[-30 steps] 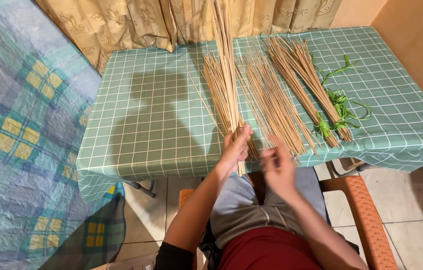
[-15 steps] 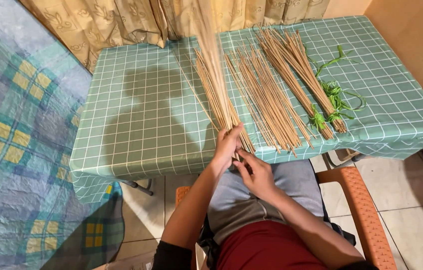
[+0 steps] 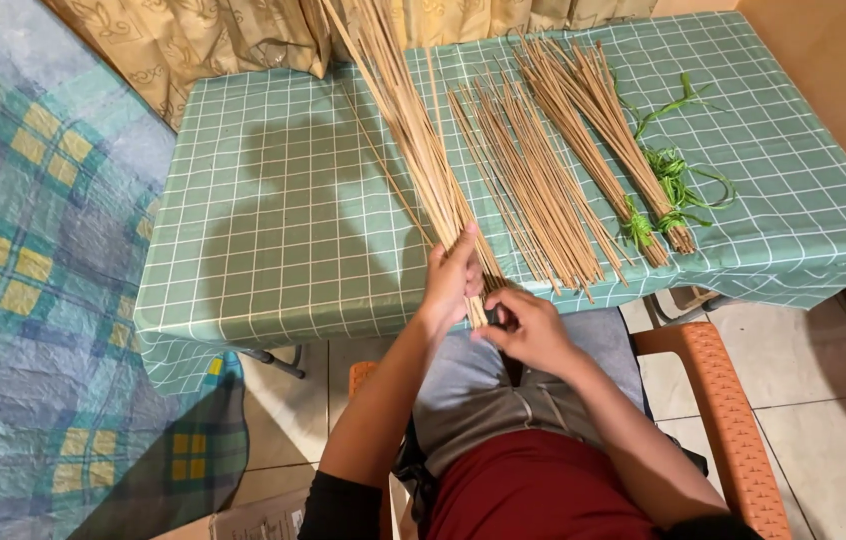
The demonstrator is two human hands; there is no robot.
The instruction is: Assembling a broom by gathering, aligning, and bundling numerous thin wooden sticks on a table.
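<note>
Your left hand (image 3: 451, 275) is wrapped tight around the lower end of a bundle of thin, straw-coloured sticks (image 3: 413, 140) that fans up over the table's near edge, while your right hand (image 3: 528, 328) pinches the cut ends just beside it. The sticks look dry, stiff and straight, lying over a green checked tablecloth (image 3: 283, 240) beside a loose pile of sticks (image 3: 533, 180).

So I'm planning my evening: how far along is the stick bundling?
Two bundles lie tied with green strips at the table's right. The left hand grips a third bunch near its base, with the right hand at the ends; no tie on it. A loose pile lies untied, so roughly half remains.
</note>
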